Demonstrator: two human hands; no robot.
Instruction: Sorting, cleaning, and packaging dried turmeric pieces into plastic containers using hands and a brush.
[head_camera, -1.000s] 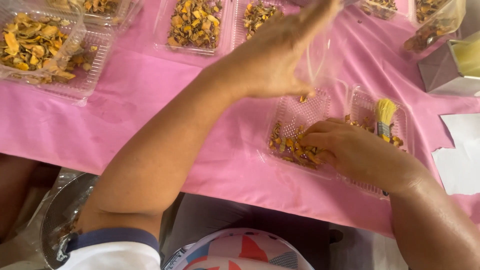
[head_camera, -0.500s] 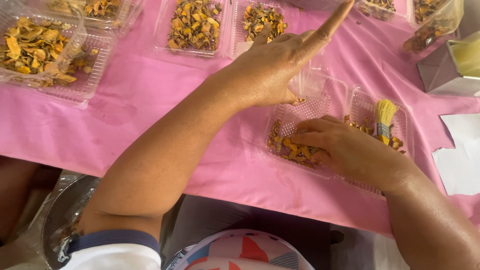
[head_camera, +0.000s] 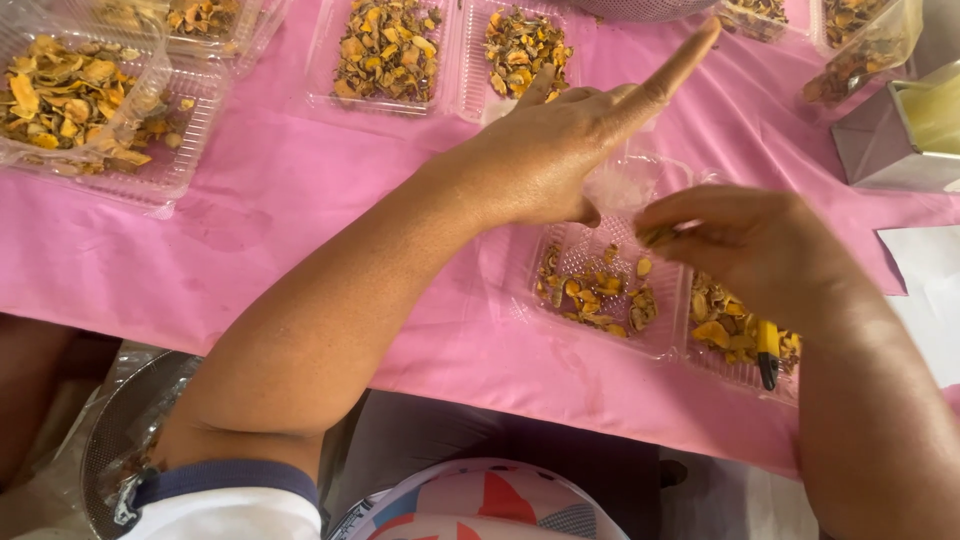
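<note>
My left hand (head_camera: 565, 140) hovers over a pink table cover (head_camera: 300, 220), index finger stretched out, thumb and other fingers pinching the edge of a thin clear bag (head_camera: 635, 180). My right hand (head_camera: 745, 245) is beside it, fingers pinched on a few dried yellow-orange pieces, just above an open clear plastic clamshell box (head_camera: 600, 290) that holds more of the same dried pieces. The box's other half (head_camera: 735, 335) holds dried pieces and a small yellow and black tool (head_camera: 768, 350).
Several more clear boxes of dried pieces line the far side: one at far left (head_camera: 85, 95), two in the middle (head_camera: 385, 50). A metal container (head_camera: 905, 125) stands at right, white paper (head_camera: 930, 290) beside it. A metal sieve (head_camera: 125, 430) sits below the table edge.
My right hand has lifted out of the clamshell box with a pinch of dried pieces and moved up toward the bag. My left hand has lowered slightly.
</note>
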